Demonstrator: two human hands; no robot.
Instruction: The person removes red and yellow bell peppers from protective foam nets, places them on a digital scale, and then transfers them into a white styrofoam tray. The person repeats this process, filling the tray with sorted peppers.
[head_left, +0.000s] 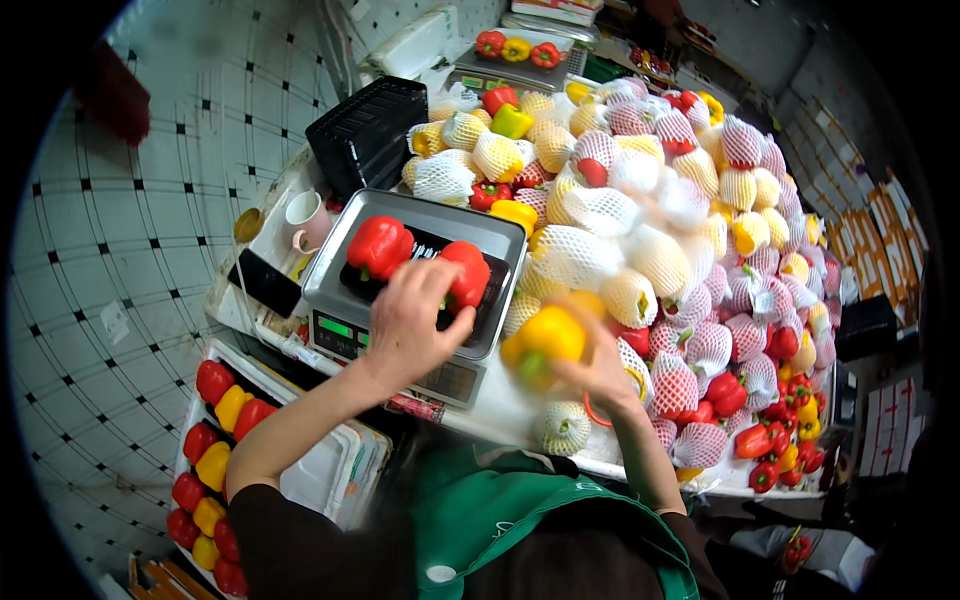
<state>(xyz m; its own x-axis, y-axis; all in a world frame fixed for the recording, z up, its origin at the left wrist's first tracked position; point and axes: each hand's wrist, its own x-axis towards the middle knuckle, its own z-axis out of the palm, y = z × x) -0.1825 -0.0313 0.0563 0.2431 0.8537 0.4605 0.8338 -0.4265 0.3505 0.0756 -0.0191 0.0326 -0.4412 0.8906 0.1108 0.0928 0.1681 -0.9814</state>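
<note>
My left hand (409, 319) reaches over the steel pan of a digital scale (487, 231). Its fingers and thumb are around the near side of a red bell pepper (471, 279), which rests on the pan. Another red bell pepper (379, 244) lies beside it, to the left. Just right of the scale, my right hand (604, 364) grips a yellow bell pepper (551, 337), blurred by motion, with its green stem end facing me. Below that hand, a pepper in a white foam net (564, 429) sits at the table's near edge.
A large heap of foam-netted peppers (652, 255) covers the table to the right. Left of the scale are a black crate (367, 135), a pink mug (306, 217) and a black phone (264, 281). A foam box of red and yellow peppers (212, 465) stands lower left. Behind is another scale (480, 69).
</note>
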